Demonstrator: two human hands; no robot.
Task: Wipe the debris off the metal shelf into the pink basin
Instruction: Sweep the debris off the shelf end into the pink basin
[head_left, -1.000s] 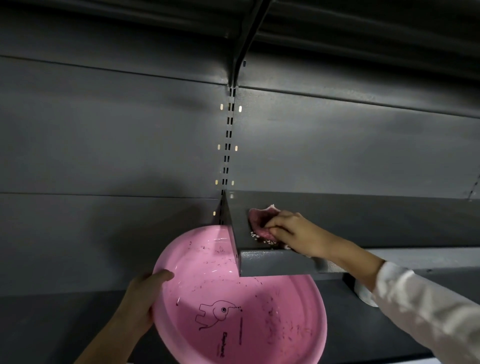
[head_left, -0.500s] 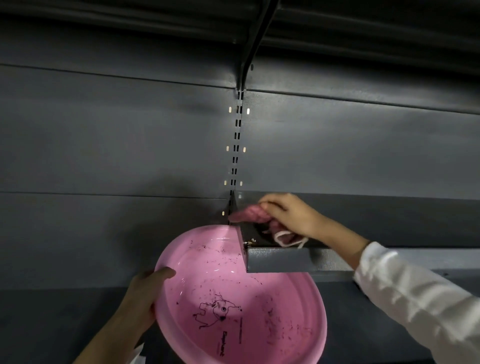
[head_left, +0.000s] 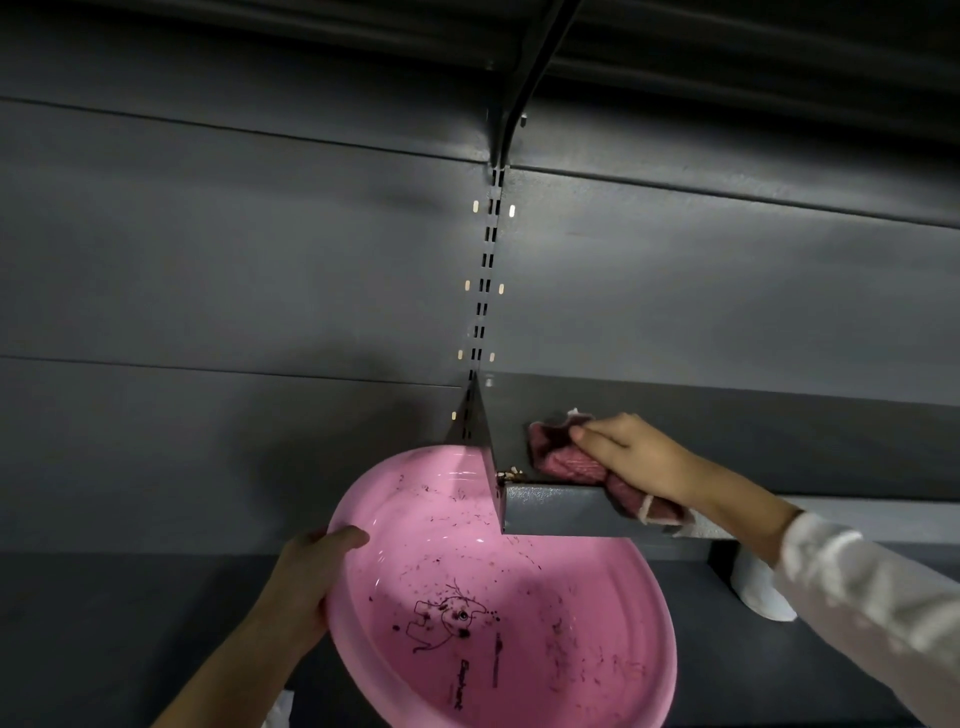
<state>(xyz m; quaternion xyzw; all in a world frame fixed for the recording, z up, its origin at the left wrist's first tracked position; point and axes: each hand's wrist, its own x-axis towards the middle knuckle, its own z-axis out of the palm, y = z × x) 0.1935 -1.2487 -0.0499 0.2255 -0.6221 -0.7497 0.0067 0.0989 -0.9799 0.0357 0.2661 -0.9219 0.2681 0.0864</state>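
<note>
Right hand (head_left: 631, 457) is clamped on the cloth (head_left: 566, 457), pressing it flat on the shelf (head_left: 779, 441). Crumbs (head_left: 511, 474) sit at its 9 o'clock by the corner. Left hand (head_left: 306, 582) grips the basin (head_left: 519, 649) rim, tilted under that end to catch them; shelf runs 3-to-9.

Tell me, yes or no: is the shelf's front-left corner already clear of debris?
No: a small pile of light crumbs sits at the corner of the metal shelf, just left of the pink cloth under the right hand.
</note>
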